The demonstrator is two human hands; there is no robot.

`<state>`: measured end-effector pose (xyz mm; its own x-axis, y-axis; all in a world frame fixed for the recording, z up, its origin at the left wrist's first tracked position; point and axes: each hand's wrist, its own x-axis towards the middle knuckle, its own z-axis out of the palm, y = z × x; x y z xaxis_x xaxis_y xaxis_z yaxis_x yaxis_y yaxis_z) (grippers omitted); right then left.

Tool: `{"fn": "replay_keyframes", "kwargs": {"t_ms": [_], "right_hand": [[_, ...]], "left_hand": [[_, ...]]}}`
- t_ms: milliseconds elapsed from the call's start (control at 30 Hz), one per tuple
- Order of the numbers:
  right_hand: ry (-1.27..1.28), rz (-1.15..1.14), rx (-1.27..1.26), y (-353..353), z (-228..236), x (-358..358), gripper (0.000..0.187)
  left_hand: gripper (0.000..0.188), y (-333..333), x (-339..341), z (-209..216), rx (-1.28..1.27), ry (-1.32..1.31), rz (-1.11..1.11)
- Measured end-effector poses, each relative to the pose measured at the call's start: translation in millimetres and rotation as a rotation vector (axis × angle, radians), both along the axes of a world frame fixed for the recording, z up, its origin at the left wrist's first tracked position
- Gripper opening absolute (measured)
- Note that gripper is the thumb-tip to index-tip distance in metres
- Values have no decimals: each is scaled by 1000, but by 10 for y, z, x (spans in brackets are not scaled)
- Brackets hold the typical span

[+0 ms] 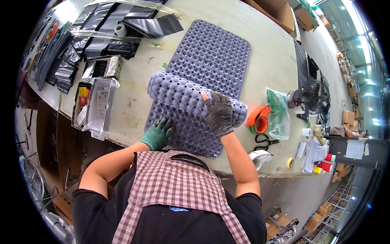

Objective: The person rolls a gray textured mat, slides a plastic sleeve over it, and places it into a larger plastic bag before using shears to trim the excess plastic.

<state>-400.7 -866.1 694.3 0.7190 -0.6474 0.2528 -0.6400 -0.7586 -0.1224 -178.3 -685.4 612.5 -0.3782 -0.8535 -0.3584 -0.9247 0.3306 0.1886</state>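
Note:
A grey-purple bath mat [213,51] covered in round suction cups lies flat on the white worktable [268,49]. Across its middle rests a thick rolled mat [178,91] of the same colour, bubbled side out. I cannot tell whether roll and flat part are one piece. My right hand [219,112], in a dark grey glove with the thumb tip bare, is wrapped over the right part of the roll. My left hand [158,135], in a green-grey glove, presses on the near left edge of the flat mat with its fingers spread.
Right of the mat are an orange tape roll [259,119], a green bag in clear plastic [278,114], black scissors [266,141] and a white tape roll [260,157]. A small fan [315,97] stands at the right edge. Black plastic bags [97,30] and open boxes [98,103] occupy the left.

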Motion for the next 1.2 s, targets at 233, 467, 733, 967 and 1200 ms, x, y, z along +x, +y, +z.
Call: {"fn": "replay_keyframes", "kwargs": {"t_ms": [233,467,733,967,1200], "right_hand": [[-11,10,41,27,17,-33,79],[170,25,202,-107,76,-64,88],[-410,-69,1144,-780,496,-424,48],[412,-230,12,-503,429,-295,100],[224,-136,282,-778,29,-538,115]], "left_hand": [[49,14,-26,44,-28,37,33],[11,-615,216,788,-615,294,-35],[13,-1966,234,1024,-339,279,311],[30,-2720,343,915,-139,372,332],[68,-2530,931,952,-91,580,-193]]}}
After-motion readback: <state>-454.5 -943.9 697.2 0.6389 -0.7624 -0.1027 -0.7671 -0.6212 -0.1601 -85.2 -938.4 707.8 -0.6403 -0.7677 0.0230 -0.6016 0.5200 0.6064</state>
